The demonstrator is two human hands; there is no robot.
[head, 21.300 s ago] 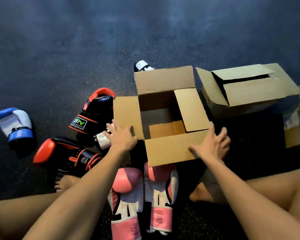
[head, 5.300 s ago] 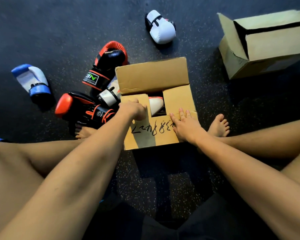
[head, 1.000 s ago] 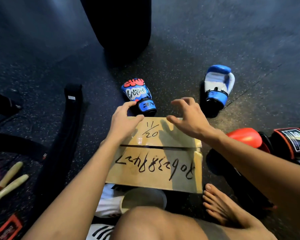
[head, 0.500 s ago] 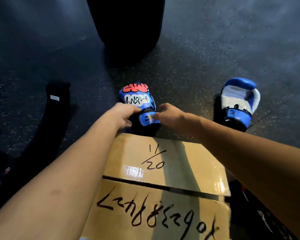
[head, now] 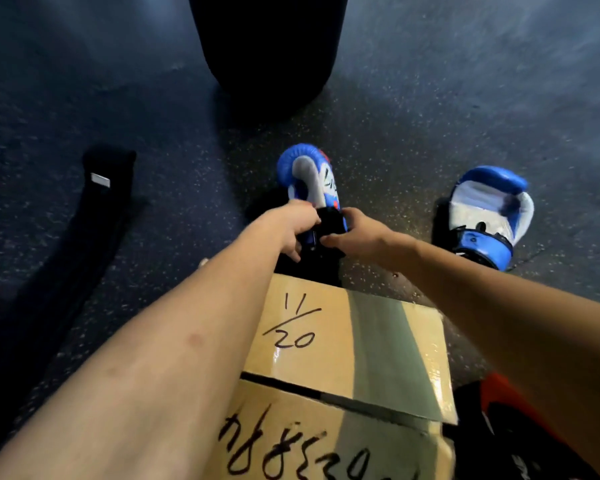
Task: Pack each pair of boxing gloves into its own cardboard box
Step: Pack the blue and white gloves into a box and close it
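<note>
A closed cardboard box [head: 343, 344] with black handwriting on its flaps lies on the floor right in front of me. Just beyond its far edge is a blue and white boxing glove [head: 309, 174], turned onto its side. My left hand [head: 291, 226] grips the left side of its dark cuff and my right hand [head: 354, 233] grips the right side. A second blue and white glove [head: 485, 213] lies palm up on the floor to the right, untouched.
A large black cylindrical bag base [head: 267, 46] stands on the dark speckled floor beyond the gloves. A long black strap [head: 87, 223] lies at the left. A red and black glove [head: 506, 414] shows at the lower right beside the box.
Both hands have closed round the glove's cuff. The glove has rolled, so its white palm side faces me instead of the printed back.
</note>
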